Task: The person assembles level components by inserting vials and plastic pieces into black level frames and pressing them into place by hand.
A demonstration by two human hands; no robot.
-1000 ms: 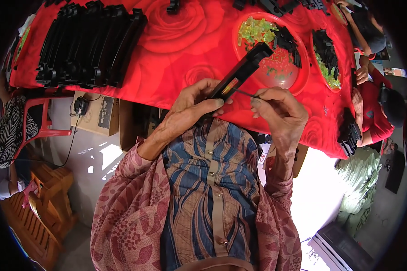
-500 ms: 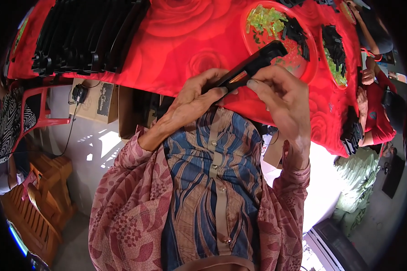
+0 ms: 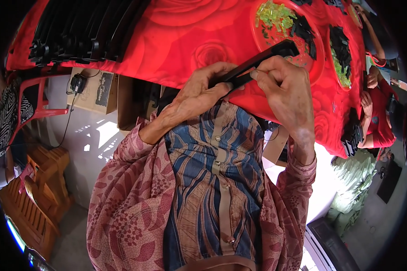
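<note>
A long black plastic part (image 3: 276, 49) with a raised, hooked far end slants up to the right above the near edge of the table. My left hand (image 3: 199, 92) is closed round its lower end, thumb on top and fingers behind. My right hand (image 3: 287, 88) bends over the part's middle from the right. Its thumb and index finger are pinched together at the slot along the side. Whatever sits between those fingertips is too small to make out. Behind the part lies a red tray (image 3: 319, 54) holding yellow-green translucent pieces (image 3: 276, 17) and small black pieces (image 3: 304, 34).
Several long black parts (image 3: 83, 31) stand in a row at the left of the red tablecloth (image 3: 181, 27). Another tray (image 3: 340, 63) of pieces lies to the right, where a co-worker in red (image 3: 382, 113) sits. Cardboard boxes (image 3: 95, 92) and a red chair (image 3: 40, 97) stand left, below table level.
The black part has tilted slightly and its far end has shifted right. Orange-brown colour seen in its slot earlier no longer shows. My right fingertips have closed in against its side.
</note>
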